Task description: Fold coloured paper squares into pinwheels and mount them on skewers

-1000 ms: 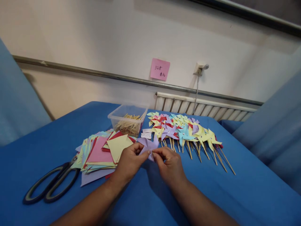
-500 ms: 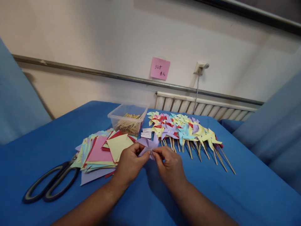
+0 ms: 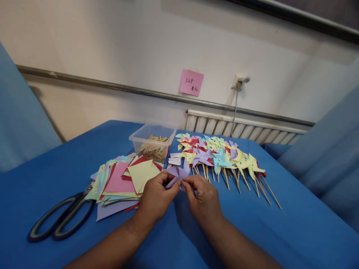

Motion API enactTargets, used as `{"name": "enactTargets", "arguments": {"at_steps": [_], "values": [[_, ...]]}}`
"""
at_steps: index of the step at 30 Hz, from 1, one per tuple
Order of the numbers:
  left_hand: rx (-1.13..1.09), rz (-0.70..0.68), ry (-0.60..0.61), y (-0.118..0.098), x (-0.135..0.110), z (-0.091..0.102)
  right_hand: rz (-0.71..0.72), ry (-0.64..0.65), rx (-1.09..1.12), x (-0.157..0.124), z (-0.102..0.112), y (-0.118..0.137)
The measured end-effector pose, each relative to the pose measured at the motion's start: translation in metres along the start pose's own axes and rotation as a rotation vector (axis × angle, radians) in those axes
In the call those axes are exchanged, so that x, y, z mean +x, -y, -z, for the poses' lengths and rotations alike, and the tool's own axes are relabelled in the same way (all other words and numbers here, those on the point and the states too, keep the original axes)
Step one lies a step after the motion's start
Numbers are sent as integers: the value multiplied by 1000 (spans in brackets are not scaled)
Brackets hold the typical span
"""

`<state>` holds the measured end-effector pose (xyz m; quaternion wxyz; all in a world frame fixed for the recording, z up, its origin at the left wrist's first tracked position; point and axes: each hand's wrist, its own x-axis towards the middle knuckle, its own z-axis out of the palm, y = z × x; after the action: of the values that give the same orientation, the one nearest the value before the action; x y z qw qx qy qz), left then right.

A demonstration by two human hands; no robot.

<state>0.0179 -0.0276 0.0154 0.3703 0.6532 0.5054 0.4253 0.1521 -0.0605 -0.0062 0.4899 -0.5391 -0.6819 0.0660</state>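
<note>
A purple paper pinwheel (image 3: pixel 178 172) is held over the table between my two hands. My left hand (image 3: pixel 157 194) is closed on its left side, thumb and forefinger pinching the folded paper. My right hand (image 3: pixel 202 196) pinches at the pinwheel's middle, fingertips touching those of the left; whatever small part sits between them is hidden. No stick shows on this pinwheel. Just left of my left hand lies a messy stack of coloured paper squares (image 3: pixel 120 177). Finished pinwheels on wooden sticks (image 3: pixel 220 158) lie in rows beyond my right hand.
A clear plastic box (image 3: pixel 137 144) of thin wooden sticks (image 3: pixel 154 147) stands behind the paper stack. Large dark-handled scissors (image 3: pixel 64 216) lie at the left, blades under the paper. Two small white labels (image 3: pixel 174 161) lie near the box. Wall and radiator (image 3: pixel 218 123) bound the blue-covered table.
My hands stay almost in place at the purple pinwheel. Its paper has turned slightly between my fingers, and the view has shifted a little.
</note>
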Motion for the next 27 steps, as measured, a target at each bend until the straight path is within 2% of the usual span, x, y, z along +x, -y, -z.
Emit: {"name": "enactTargets", "arguments": {"at_steps": [13,27], "values": [[29,-43,8,4,-1,1,-114,-23,127,-3,-3,-3],[45,-27,-7,3,0,1,-93,-11,80,-2,-1,-1]]}}
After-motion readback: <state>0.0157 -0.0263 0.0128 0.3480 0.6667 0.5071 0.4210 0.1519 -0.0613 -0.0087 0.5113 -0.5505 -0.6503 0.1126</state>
